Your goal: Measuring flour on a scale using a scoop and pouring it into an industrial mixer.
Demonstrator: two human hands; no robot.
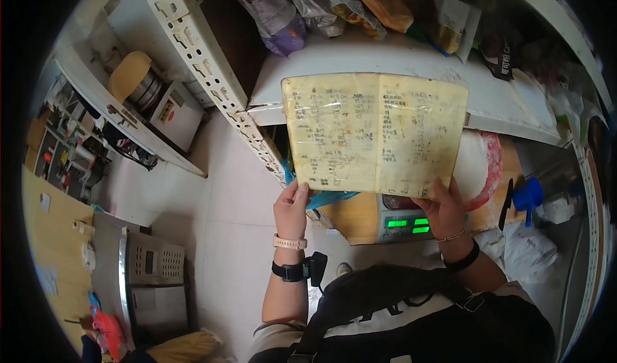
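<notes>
A yellowed sheet or booklet point(376, 134), covered in glossy clear film and bearing handwriting, is held up in front of me. It has a crease down its middle. My left hand point(291, 204) pinches its lower left corner between thumb and fingers. At the lower right corner, my right hand point(441, 206) grips it the same way. Under the sheet, partly hidden, stands a digital scale point(405, 225) with lit green displays. To its right, a red-rimmed round container point(491, 170) of white powder shows past the sheet's edge.
A white shelf point(337, 59) above carries several bags, among them a purple one point(284, 37). A perforated metal upright point(217, 83) stands left. On the wooden board right lie a blue measuring cup point(528, 196) and a black-handled tool point(506, 204). Another person's trouser leg point(185, 348) shows bottom left.
</notes>
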